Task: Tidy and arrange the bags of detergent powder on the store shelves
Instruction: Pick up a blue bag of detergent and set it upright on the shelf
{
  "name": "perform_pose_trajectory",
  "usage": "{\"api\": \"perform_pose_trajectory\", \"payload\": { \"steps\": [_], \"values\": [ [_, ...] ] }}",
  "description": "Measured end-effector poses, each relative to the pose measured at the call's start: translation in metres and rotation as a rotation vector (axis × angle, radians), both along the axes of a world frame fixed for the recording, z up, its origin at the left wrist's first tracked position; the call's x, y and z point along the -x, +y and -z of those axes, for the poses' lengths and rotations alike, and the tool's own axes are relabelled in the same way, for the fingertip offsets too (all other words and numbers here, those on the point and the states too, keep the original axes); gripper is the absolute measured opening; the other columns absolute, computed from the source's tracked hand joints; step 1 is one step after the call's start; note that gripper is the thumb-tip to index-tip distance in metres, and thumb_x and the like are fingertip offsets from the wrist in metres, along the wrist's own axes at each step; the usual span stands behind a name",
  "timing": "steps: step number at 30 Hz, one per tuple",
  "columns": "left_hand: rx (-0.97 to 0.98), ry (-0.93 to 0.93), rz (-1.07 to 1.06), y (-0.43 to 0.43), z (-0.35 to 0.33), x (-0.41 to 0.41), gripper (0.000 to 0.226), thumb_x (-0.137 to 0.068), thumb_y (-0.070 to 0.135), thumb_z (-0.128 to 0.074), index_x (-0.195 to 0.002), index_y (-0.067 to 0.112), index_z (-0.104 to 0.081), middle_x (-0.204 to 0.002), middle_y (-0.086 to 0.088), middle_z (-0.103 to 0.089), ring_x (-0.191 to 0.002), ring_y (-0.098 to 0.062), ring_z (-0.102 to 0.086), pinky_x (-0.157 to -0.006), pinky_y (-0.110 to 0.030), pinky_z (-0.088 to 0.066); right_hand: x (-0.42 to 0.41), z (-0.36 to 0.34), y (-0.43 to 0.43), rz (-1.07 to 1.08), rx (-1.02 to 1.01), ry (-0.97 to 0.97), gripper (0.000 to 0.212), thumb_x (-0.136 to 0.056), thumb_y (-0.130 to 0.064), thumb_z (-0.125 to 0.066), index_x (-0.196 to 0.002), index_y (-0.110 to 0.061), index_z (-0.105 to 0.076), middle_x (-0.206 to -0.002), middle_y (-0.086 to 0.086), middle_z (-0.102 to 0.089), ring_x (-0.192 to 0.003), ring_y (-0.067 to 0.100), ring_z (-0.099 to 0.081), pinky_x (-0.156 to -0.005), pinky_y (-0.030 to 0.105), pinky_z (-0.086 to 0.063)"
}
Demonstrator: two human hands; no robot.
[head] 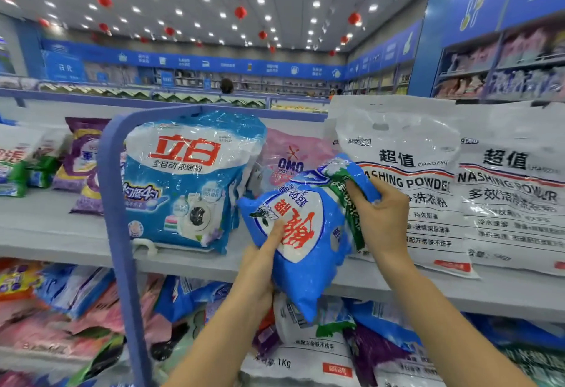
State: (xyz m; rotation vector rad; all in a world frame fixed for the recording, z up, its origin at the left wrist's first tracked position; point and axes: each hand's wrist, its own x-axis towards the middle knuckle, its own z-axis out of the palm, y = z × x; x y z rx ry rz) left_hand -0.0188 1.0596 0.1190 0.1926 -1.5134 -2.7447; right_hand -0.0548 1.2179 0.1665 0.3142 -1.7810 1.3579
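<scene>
**Item:** small blue plastic bag of detergent powder with a white shield panel, red characters and a green strip at one end.

**Location:** held in the air in front of the upper grey shelf board. It is tilted with the print upside down, green end toward 1 o'clock and bottom corner toward 6 o'clock, above the heap of mixed bags on the lower shelf.

**Hold:** the left hand is at the bag's 8 o'clock edge, thumb pressed on the front panel, fingers hidden behind. The right hand is at 2 o'clock, fingers curled over the green end and gripping it.

**Neighbours:**
- A large blue-and-white standing bag at 10 o'clock, beside the blue metal divider frame.
- A pink OMO bag at 12 o'clock, behind.
- Two tall white washing-powder sacks, upright at 3 o'clock, the nearer just behind the right hand.

**Handling (judged):**
- The pouch is soft, and its glossy film is probably slippery.
- The loose powder shifts, so the body sags and bends between the hands.
- The weight looks moderate.
- The seams could split under a hard squeeze.
- Best carried with one palm under the filled belly and the other steadying the flat sealed end.
- It needs settling on its base before it will stand.
</scene>
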Motion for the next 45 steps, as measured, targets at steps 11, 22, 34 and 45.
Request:
{"api": "perform_pose_trajectory", "payload": {
  "steps": [11,22,34,45],
  "values": [
    [0.970,0.639,-0.056,-0.048,-0.129,0.051,0.036,-0.075,0.026,-0.078,-0.106,0.019,-0.061,-0.098,-0.001,-0.071,-0.080,-0.016,-0.070,-0.073,-0.037,-0.057,-0.012,0.008,0.033,-0.154,-0.139,-0.385,0.062,-0.081,-0.029,-0.071,-0.129,-0.028,-0.031,-0.121,-0.006,-0.048,-0.106,0.010,-0.052,-0.078,0.018,-0.042],
    [2.167,0.941,0.080,-0.038,-0.180,0.090,0.055,-0.079,0.041,-0.072,-0.120,0.022,-0.040,-0.084,0.003,-0.054,-0.077,-0.022,-0.050,-0.061,-0.034,-0.036,0.021,-0.033,-0.012,-0.530,0.012,-0.274,0.022,-0.090,-0.027,-0.060,-0.111,-0.025,-0.057,-0.112,-0.008,-0.064,-0.100,-0.006,-0.060,-0.084,0.015,-0.047],
    [1.636,1.174,-0.473,-0.082,-0.140,0.104,0.101,-0.063,0.076,-0.062,-0.141,0.017,-0.035,-0.129,-0.002,-0.051,-0.118,-0.021,-0.047,-0.098,-0.035,-0.034,0.054,-0.044,-0.011,-0.268,0.166,-0.090,0.018,-0.091,-0.010,-0.058,-0.075,-0.016,-0.065,-0.068,-0.002,-0.067,-0.059,0.002,-0.063,-0.056,0.020,-0.053],
    [0.545,0.635,-0.450,-0.070,-0.082,0.092,0.033,-0.086,0.021,-0.065,-0.071,-0.008,-0.060,-0.063,-0.004,-0.066,-0.059,-0.020,-0.065,-0.054,-0.042,-0.054,0.059,-0.045,-0.018,-0.241,0.209,-0.096,0.015,-0.090,-0.013,-0.060,-0.077,-0.008,-0.066,-0.066,-0.003,-0.066,-0.059,0.003,-0.062,-0.057,0.024,-0.054]
  ]
}}
